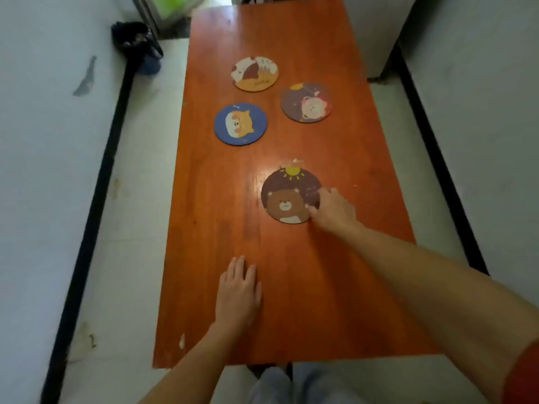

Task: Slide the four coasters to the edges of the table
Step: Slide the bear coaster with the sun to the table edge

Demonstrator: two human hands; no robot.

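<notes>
Right hand [332,209]: fingers pressing the bear coaster [287,196], whose right edge I can't see.
Left hand [237,293]: flat, empty on the table [291,272].

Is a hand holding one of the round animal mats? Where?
The right hand has its fingers on the right edge of the bear coaster, which lies flat on the table. The left hand rests flat on the table, holding nothing.
</notes>
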